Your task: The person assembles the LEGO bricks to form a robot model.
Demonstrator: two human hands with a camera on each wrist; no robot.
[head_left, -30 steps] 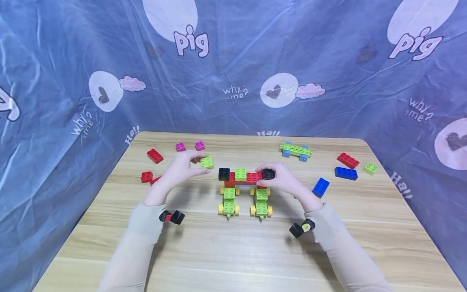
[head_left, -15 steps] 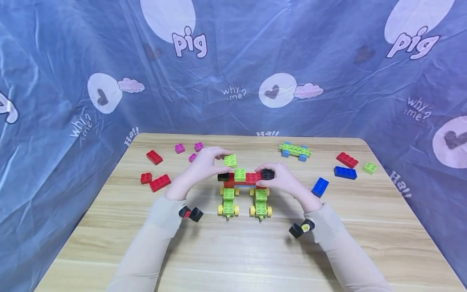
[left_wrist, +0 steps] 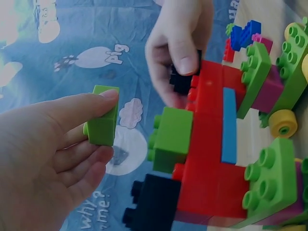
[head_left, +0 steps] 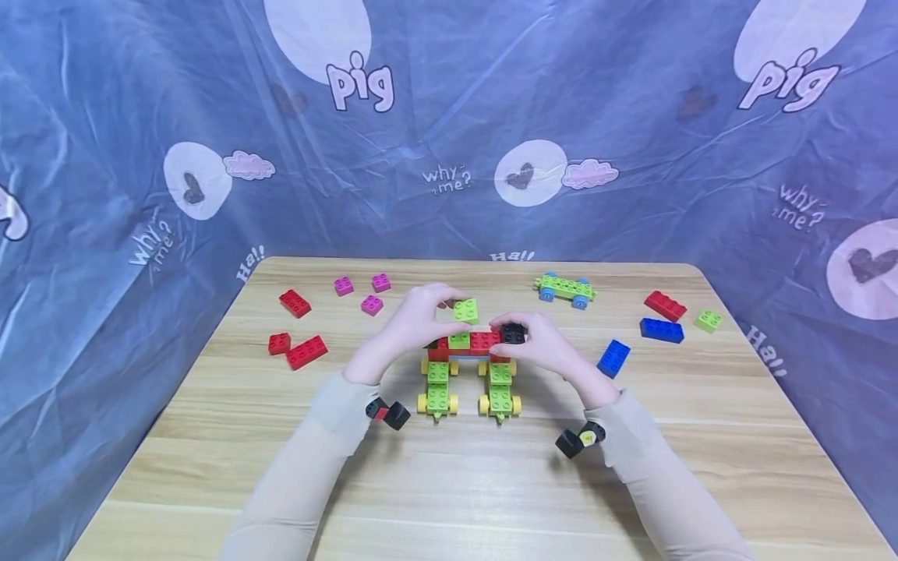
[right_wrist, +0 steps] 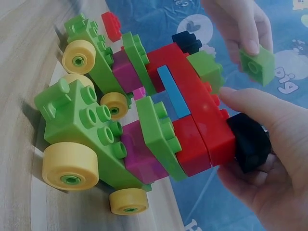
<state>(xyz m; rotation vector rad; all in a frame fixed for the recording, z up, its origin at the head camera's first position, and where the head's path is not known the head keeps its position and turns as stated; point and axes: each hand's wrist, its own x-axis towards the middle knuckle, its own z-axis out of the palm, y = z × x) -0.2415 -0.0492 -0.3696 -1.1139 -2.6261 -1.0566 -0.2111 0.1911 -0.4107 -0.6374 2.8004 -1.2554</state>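
Note:
My left hand point(head_left: 421, 315) pinches a lime-green building brick point(left_wrist: 103, 115) between thumb and fingers. It hovers over a brick-built model, apart from the green brick point(left_wrist: 173, 137) fixed mid-beam. The model's red beam point(left_wrist: 207, 144) has a blue piece beneath and a black brick point(left_wrist: 154, 202) at the left end. Two green wheeled bases point(head_left: 438, 397) with yellow wheels carry it on purple and green bricks. At the right end my right hand point(head_left: 543, 347) grips the model, thumb and fingers round the red beam's end and the black brick point(right_wrist: 248, 142) there.
Red bricks point(head_left: 306, 352) and several small magenta bricks point(head_left: 372, 305) lie on the left of the wooden table point(head_left: 449, 499). A green car base point(head_left: 565, 287) with blue wheels stands at the back. Blue bricks point(head_left: 662, 329), a red brick point(head_left: 666, 305) and a green brick point(head_left: 708, 320) lie right.
My left hand has carried the green brick rightward from beside the model to over the middle of its beam. My right hand keeps its grip at the right end.

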